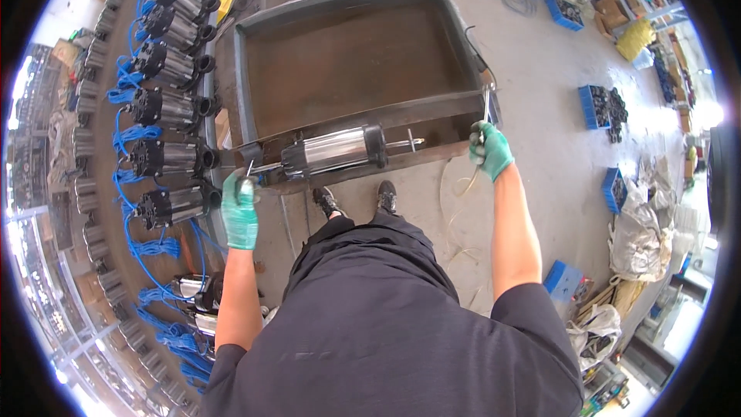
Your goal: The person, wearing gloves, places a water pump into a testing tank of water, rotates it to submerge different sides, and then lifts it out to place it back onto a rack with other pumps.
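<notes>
A pump motor [336, 152] with a shiny silver barrel and black end caps lies crosswise on the near ledge of a big rusty metal tank [245, 81]. From its right end a thin shaft [405, 144] with a small crosspiece sticks out. My left hand [240, 212], in a green glove, is closed by the motor's left end; a thin metal piece shows at its fingertips, too small to name. In my right hand [492, 153], also gloved, a slim silvery tool [486, 104] stands up at the tank's right corner, beside a dark bent hose [480, 54].
A row of similar motors [166, 108] with coiled blue cables [137, 136] lines the left side. Blue bins [594, 106] stand on the floor at right, near white sacks [642, 232]. A pale thin hose [455, 212] trails on the floor by my feet.
</notes>
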A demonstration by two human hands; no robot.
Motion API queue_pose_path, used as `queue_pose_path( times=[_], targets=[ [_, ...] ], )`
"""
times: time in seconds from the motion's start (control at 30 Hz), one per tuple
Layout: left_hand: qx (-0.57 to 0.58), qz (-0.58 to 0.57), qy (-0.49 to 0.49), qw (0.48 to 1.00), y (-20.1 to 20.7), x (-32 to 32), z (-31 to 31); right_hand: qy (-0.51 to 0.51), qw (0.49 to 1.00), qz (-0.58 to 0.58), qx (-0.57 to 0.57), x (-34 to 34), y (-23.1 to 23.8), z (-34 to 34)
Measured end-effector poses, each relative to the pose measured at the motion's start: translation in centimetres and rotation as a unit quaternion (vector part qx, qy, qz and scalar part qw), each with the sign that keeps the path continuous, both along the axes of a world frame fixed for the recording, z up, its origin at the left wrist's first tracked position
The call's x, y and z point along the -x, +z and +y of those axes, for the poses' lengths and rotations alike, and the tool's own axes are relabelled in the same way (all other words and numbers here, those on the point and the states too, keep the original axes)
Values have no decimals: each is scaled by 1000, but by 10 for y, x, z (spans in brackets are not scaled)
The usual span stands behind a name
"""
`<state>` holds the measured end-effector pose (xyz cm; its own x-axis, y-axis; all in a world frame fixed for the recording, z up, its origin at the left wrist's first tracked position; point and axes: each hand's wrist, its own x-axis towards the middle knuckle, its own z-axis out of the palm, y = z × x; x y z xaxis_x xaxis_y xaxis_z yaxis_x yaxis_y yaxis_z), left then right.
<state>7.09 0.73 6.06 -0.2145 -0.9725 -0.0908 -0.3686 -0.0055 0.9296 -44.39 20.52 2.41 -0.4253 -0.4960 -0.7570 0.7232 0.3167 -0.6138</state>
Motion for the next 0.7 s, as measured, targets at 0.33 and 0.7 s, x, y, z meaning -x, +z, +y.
queue_pose_path(
  times=[0.33, 0.7],
  targets=[
    [33, 129, -133, 982, 68, 133, 44, 360, 802, 423, 221, -232, 35, -57],
    [-177, 383, 310, 852, -15, 26, -37, 321, 644, 649, 246, -222, 86, -103]
  ],
)
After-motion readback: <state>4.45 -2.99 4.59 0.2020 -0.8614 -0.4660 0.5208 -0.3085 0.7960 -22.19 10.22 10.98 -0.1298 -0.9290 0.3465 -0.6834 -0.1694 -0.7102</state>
